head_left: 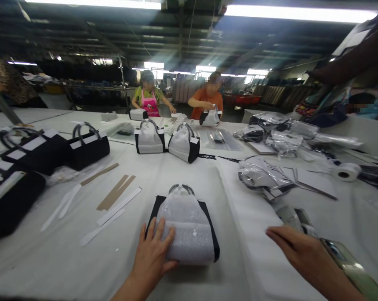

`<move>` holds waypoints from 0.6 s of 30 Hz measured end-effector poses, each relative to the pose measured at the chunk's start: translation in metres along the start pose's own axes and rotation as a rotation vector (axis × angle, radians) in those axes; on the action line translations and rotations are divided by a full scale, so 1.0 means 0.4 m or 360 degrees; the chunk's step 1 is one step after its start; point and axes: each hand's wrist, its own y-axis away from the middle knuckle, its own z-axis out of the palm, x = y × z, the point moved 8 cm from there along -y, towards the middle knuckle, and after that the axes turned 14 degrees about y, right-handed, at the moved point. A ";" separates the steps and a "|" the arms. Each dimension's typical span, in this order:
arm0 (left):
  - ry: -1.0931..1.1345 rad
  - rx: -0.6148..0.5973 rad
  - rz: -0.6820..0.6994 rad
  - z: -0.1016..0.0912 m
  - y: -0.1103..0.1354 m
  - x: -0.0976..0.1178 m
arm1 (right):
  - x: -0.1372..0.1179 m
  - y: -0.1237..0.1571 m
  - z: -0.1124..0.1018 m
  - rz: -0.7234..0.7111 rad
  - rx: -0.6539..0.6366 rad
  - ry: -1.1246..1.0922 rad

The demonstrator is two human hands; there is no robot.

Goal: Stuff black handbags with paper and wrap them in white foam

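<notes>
A black handbag [184, 225] wrapped in white foam sheet lies flat on the white table [51, 259] right in front of me, handles pointing away. My left hand [153, 255] rests flat on its near left corner, fingers spread and open. My right hand [297, 246] hovers over the table at the right, fingers stretched out and empty, next to a tape dispenser [297, 219]. A crumpled clear plastic bag [262, 177] lies just beyond that hand.
Card and white strips [113, 198] lie left of the bag. Black handbags [35, 150] stand at the far left, foam-wrapped ones [167, 142] mid-table. A tape roll [347, 171] and plastic bags [279, 140] sit at the right. Two people [208, 102] work at the far edge.
</notes>
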 end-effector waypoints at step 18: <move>0.0219 0.0050 -0.0228 0.023 -0.008 -0.060 | -0.714 -0.192 0.493 -0.1514 -0.1552 0.0073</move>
